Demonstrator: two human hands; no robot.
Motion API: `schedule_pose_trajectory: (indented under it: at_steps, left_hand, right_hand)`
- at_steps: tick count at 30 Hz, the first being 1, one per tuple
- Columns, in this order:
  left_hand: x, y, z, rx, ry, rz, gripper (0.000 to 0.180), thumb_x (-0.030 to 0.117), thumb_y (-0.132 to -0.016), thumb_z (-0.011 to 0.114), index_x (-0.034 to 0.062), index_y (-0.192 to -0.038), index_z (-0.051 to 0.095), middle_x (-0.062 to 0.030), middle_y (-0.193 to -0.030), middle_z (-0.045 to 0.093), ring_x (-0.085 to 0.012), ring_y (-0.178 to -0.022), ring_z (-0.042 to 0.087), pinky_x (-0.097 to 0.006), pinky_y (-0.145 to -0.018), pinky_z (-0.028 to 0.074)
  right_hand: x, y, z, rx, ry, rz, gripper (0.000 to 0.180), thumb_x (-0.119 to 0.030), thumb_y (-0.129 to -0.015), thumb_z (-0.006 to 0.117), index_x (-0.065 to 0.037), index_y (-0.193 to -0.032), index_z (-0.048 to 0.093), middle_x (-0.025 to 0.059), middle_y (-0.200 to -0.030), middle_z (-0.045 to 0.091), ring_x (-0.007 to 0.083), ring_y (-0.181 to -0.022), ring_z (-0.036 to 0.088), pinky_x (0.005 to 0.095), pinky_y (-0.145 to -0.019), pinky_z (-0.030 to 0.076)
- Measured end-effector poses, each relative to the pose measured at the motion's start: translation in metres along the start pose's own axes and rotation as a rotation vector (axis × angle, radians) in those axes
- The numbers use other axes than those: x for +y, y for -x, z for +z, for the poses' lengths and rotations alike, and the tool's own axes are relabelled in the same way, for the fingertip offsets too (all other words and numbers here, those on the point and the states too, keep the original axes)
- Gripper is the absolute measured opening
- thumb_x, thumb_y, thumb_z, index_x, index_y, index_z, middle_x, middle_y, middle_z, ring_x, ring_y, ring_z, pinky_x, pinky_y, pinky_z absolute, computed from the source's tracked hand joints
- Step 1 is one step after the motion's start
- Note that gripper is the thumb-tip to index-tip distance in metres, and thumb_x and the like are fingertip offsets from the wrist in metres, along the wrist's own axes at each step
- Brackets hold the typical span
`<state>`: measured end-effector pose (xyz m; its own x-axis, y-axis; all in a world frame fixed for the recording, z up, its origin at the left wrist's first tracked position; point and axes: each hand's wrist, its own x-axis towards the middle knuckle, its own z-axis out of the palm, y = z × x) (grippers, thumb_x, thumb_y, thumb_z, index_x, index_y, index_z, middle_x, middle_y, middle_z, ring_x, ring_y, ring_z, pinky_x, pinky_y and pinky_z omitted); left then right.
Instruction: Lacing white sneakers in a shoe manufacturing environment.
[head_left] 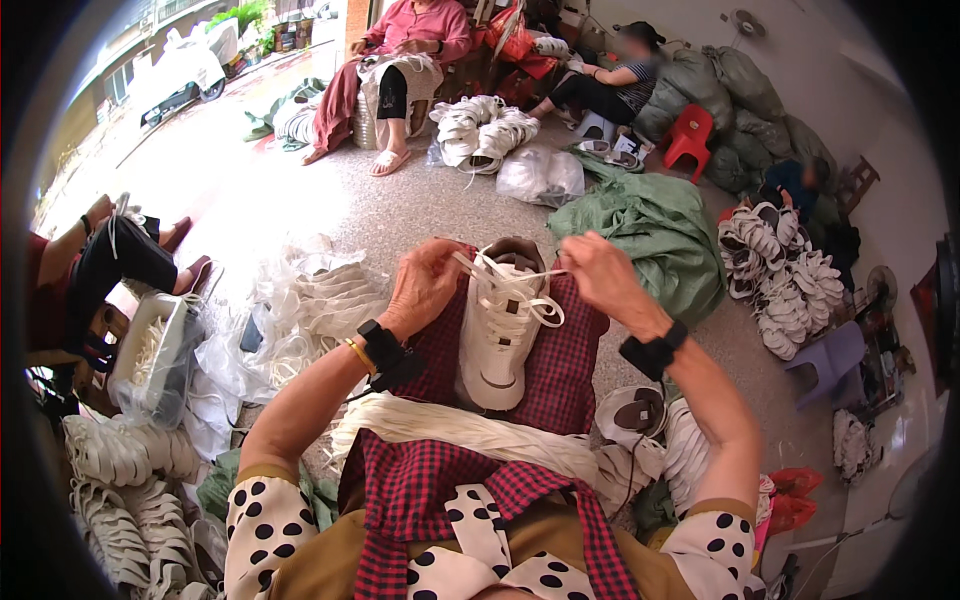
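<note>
"What's in the head view?"
"A white shoe [492, 345] on the red checked apron [575, 375], over the lap. Its toe points at the person, and its top is by the apron's far edge."
"And the hands?"
"The left hand [422, 287] pinches the lace [470, 266], fingertips together on it. The right hand [608, 284] pinches another part of it."
"What's close?"
"Long pale strips [450, 430] near the toe. A green sack [655, 235] sits past the apron's far right corner."
</note>
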<state>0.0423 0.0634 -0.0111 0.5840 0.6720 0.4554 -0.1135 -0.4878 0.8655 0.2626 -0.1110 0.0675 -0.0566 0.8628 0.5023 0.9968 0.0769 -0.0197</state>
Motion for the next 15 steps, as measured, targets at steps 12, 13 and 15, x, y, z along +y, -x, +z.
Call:
schedule_pose_trajectory:
  at_steps: [12, 13, 15]
  left_hand:
    - [0.215, 0.049, -0.074, -0.131, -0.239, 0.784, 0.005, 0.001, -0.076, 0.063, 0.0039, -0.080, 0.064, -0.0104, -0.082, 0.063, -0.0237, -0.070, 0.060, -0.032, -0.069, 0.051]
    - [0.225, 0.082, -0.097, -0.136, -0.167, 0.774, 0.003, 0.006, -0.078, 0.063, 0.0054, -0.081, 0.064, -0.0092, -0.083, 0.062, -0.0227, -0.071, 0.059, -0.031, -0.069, 0.050]
    - [0.217, 0.173, -0.182, -0.184, 0.016, 0.781, 0.007, 0.015, -0.083, 0.065, 0.0083, -0.083, 0.063, -0.0068, -0.085, 0.059, -0.0205, -0.074, 0.057, -0.030, -0.068, 0.050]
  right_hand:
    - [-0.008, 0.027, 0.004, -0.070, -0.475, 0.346, 0.019, -0.006, -0.081, 0.066, -0.001, -0.100, 0.062, 0.0096, -0.090, 0.061, 0.0211, -0.077, 0.060, 0.0344, -0.070, 0.049]
    - [-0.015, 0.017, 0.013, -0.055, -0.519, 0.299, 0.019, -0.006, -0.083, 0.063, -0.001, -0.101, 0.062, 0.0108, -0.092, 0.062, 0.0227, -0.079, 0.060, 0.0351, -0.073, 0.050]
    - [-0.016, 0.013, 0.016, 0.008, -0.516, 0.257, 0.021, -0.004, -0.085, 0.059, 0.000, -0.105, 0.062, 0.0133, -0.098, 0.064, 0.0261, -0.085, 0.062, 0.0372, -0.080, 0.050]
